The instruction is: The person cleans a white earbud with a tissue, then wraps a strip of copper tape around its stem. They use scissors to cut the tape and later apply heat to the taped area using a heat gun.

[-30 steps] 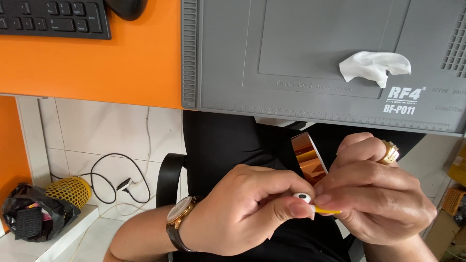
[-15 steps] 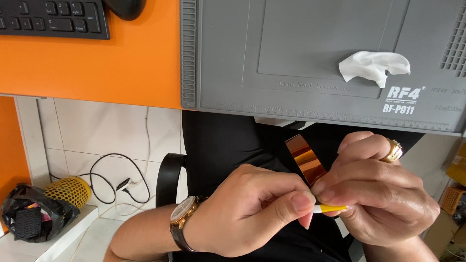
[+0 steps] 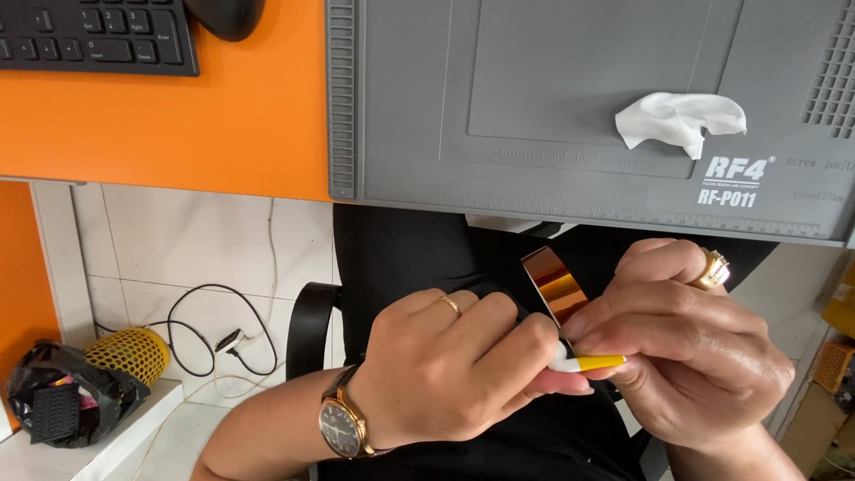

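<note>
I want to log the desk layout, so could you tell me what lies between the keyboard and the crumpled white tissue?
In the head view, bare orange desk and the grey work mat lie between the keyboard and the tissue.

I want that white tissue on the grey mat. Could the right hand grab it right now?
Probably not at once: the right hand is busy holding the amber tape roll below the desk. The tissue lies uncovered on the mat.

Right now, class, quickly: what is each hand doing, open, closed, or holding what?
Left hand: closed, pinching the white end of a small yellow piece.
Right hand: closed, holding the amber tape roll and the same piece.
</note>
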